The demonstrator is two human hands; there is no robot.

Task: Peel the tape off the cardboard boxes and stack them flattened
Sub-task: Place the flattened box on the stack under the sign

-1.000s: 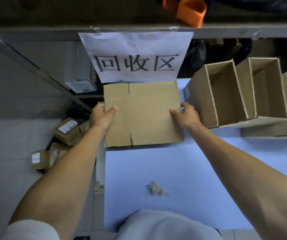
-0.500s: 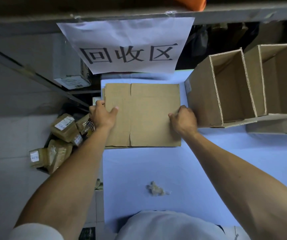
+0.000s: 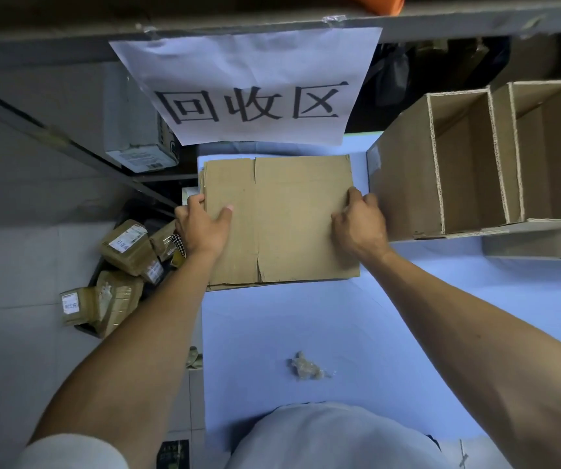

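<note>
flattened box (image 3: 292,218), left hand (image 3: 203,225), right hand (image 3: 360,223)

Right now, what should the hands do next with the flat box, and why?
Probably let go and reach for an open box. The flat box already lies on the pile under the sign, both hands, left and right, gripping its sides, while open boxes wait unflattened.
</note>
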